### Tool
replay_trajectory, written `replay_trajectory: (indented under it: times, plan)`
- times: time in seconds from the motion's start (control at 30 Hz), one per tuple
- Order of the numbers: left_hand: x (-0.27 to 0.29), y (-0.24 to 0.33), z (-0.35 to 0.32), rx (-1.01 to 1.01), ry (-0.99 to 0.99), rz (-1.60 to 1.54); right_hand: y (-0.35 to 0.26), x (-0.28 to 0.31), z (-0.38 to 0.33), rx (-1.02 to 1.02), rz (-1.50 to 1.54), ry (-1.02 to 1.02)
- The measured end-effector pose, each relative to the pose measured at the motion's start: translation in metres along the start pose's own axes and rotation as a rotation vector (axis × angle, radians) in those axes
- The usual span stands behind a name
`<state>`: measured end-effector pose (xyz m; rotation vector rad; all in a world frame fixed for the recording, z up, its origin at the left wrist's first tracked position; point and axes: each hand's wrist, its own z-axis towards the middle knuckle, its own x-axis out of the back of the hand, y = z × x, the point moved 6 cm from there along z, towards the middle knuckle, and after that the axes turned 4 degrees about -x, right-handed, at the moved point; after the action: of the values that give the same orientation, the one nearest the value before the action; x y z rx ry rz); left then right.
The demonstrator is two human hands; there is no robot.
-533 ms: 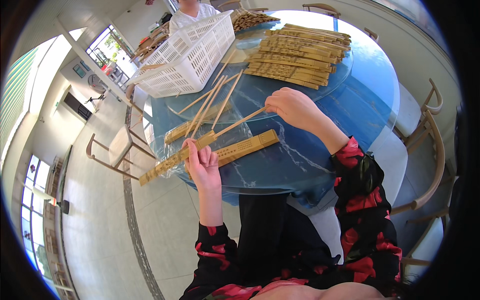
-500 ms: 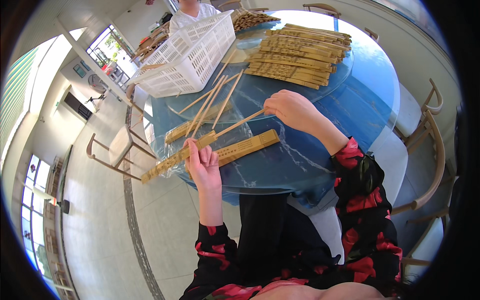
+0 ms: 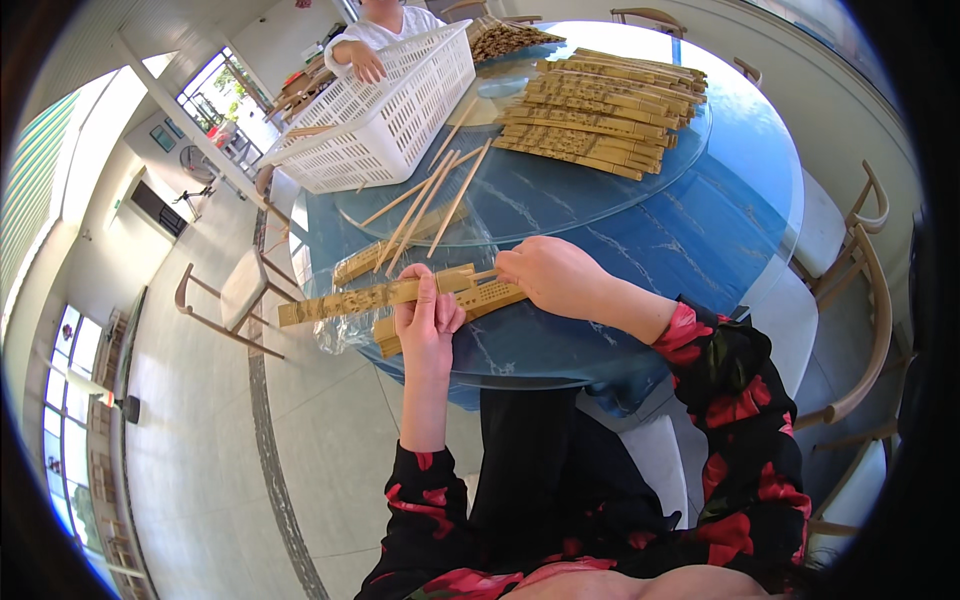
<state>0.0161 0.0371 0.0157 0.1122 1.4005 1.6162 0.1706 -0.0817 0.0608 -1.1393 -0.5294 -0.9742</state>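
A gold patterned paper chopstick sleeve (image 3: 350, 301) is pinched between the thumb and fingers of my left hand (image 3: 430, 318) at the table's near edge. My right hand (image 3: 552, 278) is closed on a pair of chopsticks (image 3: 484, 274), of which only a short length shows between the sleeve's mouth and my fingers. Just below, more gold sleeves (image 3: 492, 298) lie on the table, partly covered by my hands. Several loose wooden chopsticks (image 3: 460, 200) are spread beyond my left hand, next to clear plastic wrap (image 3: 345, 333) and another gold bundle (image 3: 362, 262).
A white slotted basket (image 3: 390, 140) stands at the far left of the round table (image 3: 690, 250). Layered rows of gold sleeves (image 3: 595, 115) lie on the glass turntable, with another pile (image 3: 508, 40) behind. Another person's hand (image 3: 366, 62) is over the basket. Wooden chairs (image 3: 240, 295) surround the table.
My right hand has moved left and nearer, and the chopsticks have slid mostly into the sleeve. The sleeve now lies flatter. The other person's hand has appeared over the basket.
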Motion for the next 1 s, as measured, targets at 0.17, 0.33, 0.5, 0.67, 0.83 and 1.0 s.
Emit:
replay_trajectory:
  times: [0.17, 0.33, 0.5, 0.67, 0.83, 1.0]
  plan:
    - [-0.008, 0.0, -0.002, 0.041, -0.008, 0.069, -0.007, -0.005, -0.003, -0.041, 0.063, -0.049]
    - [-0.003, 0.004, -0.002, -0.002, -0.01, 0.011, -0.002, 0.0, 0.003, -0.005, 0.275, -0.157]
    - [0.014, 0.007, 0.001, -0.013, 0.111, -0.237, 0.015, 0.015, 0.008, -0.092, 0.533, -0.198]
    - [0.011, 0.005, 0.002, 0.014, 0.048, -0.258, 0.01, 0.011, 0.005, -0.088, 0.744, -0.307]
    - [0.01, 0.005, 0.001, 0.027, -0.022, -0.298, 0.011, 0.005, 0.006, -0.049, 0.826, -0.357]
    - [0.009, 0.004, 0.002, 0.042, -0.065, -0.365, 0.009, 0.002, 0.005, -0.068, 0.844, -0.327]
